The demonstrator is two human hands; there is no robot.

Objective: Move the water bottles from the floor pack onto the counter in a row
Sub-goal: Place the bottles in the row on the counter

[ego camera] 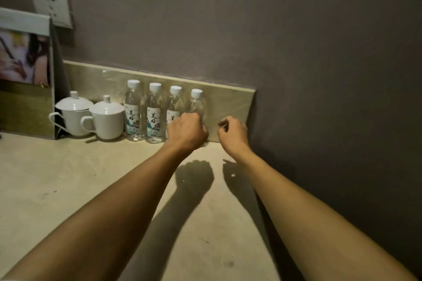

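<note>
Bottles stand four in a row along the counter's back edge, the left hand grasping the rightmost one while the right hand hovers loosely curled and holding nothing, so a clumsy release could topple neighbours.

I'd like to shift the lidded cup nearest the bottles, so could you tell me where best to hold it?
Take the cup by its handle, coming from the front left: the handle points that way, and a bottle crowds the right.
</note>
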